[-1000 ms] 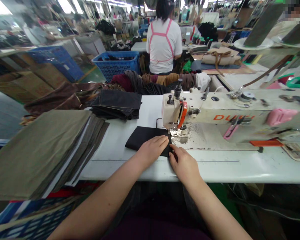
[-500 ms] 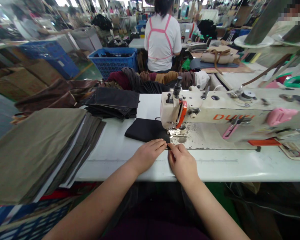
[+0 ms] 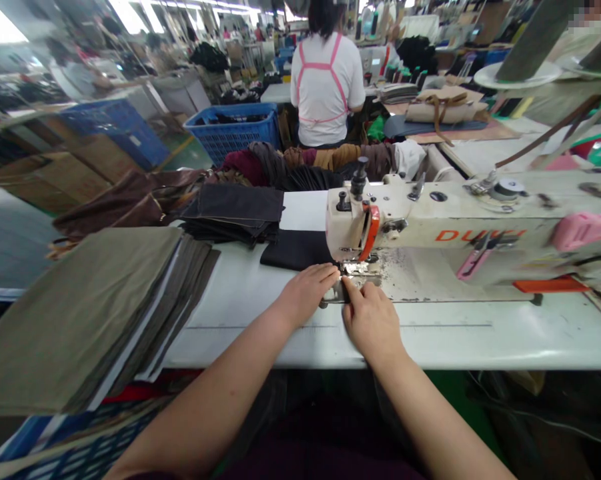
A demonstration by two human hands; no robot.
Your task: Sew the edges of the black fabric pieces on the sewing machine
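A folded black fabric piece (image 3: 296, 249) lies flat on the sewing machine's bed, its right end at the presser foot (image 3: 356, 268). My left hand (image 3: 307, 290) rests on its near edge with the fingers stretched flat. My right hand (image 3: 373, 317) is just right of it, index finger extended to the cloth's near corner beside the foot, other fingers loosely bent. Both sets of fingertips almost meet there and hide that corner. The white sewing machine (image 3: 410, 230) stands above and to the right, with an orange lever on its head.
At left lies a stack of olive-grey fabric panels (image 3: 95, 300); behind it is a pile of black pieces (image 3: 235, 207). Bunched cloth (image 3: 325, 160) lines the table's far side. A blue crate (image 3: 233, 130) and a seated person (image 3: 327, 87) are beyond. Pink-handled snips (image 3: 473, 260) hang on the machine.
The black fabric has moved away from me, deeper along the machine's foot, and both hands have followed slightly forward. The whole view has shifted a little to the right.
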